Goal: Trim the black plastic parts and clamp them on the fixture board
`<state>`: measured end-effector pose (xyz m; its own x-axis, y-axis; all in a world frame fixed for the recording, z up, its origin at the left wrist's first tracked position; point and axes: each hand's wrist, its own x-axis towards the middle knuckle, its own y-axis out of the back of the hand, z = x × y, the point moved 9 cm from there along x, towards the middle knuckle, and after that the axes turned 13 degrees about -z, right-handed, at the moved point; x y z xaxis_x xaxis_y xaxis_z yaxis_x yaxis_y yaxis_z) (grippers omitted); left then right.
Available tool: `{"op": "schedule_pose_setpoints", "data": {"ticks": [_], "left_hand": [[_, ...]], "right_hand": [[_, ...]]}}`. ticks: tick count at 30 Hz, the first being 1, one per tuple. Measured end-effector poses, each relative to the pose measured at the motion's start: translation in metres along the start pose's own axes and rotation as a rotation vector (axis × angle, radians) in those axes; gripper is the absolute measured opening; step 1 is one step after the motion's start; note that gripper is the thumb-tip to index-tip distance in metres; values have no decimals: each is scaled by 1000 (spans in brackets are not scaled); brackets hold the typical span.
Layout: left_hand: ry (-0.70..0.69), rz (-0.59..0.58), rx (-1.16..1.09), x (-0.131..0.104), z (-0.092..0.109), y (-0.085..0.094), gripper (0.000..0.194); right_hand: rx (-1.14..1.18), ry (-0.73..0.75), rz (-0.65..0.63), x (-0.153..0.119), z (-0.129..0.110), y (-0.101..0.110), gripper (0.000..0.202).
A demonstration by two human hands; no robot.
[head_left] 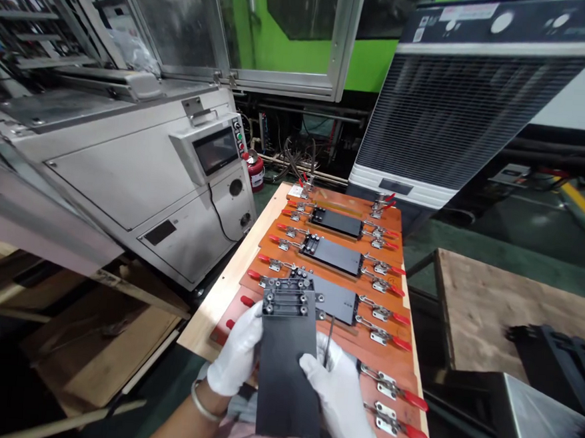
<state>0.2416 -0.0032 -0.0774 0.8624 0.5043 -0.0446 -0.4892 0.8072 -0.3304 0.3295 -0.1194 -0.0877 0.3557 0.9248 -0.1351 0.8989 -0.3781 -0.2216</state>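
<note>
Now your left hand [237, 352] and right hand [338, 390] pinch the black panel [286, 372] by its edges; bare wood [216, 300] lies left, toggle clamps [387, 387] right.

I view a pale wooden tabletop [220, 294] carrying orange boards [329, 273] arranged in rows. Metal clamps [380, 310] with red handles are mounted along the left and right sides of these boards. Three black panels [339, 255] lie crosswise, one behind another, each between opposing clamps; the nearest is partly hidden from me. To the right, I note a second table [484, 302], brown-topped, with black parts [557, 364] lying toward its near side.
</note>
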Motion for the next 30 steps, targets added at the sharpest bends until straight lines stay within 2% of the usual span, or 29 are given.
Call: {"op": "schedule_pose_setpoints", "data": {"ticks": [2,3,5,7,8,11,14,16,20,22,26,30], "left_hand": [[73,-22,-30,4,4,-7,45],[100,4,-26,5,6,-6,43],[88,120,32,6,13,4,41],[39,224,121,5,21,14,41],[19,257,168,5,25,17,41],[7,295,293,4,30,19,36],[1,315,389,0,36,16,29],[5,350,446,-5,40,17,26],[6,407,516,-11,49,23,26],[1,397,484,-11,49,24,25],[30,396,489,-9,45,23,21],[43,382,477,-8,38,21,24]], "right_hand": [[-57,-45,3,3,7,3,43],[-96,-65,26,4,8,6,43],[-238,-60,145,3,0,16,39],[-445,23,252,0,-21,19,31],[-558,81,258,-1,-32,13,31],[-860,218,160,3,-56,-17,36],[-1070,250,124,10,-62,-36,37],[-1142,218,140,16,-59,-38,36],[-1138,85,228,23,-50,-20,35],[-1040,130,187,22,-50,-21,34],[-850,275,33,18,-53,-38,35],[-791,237,159,20,-48,-26,34]]}}
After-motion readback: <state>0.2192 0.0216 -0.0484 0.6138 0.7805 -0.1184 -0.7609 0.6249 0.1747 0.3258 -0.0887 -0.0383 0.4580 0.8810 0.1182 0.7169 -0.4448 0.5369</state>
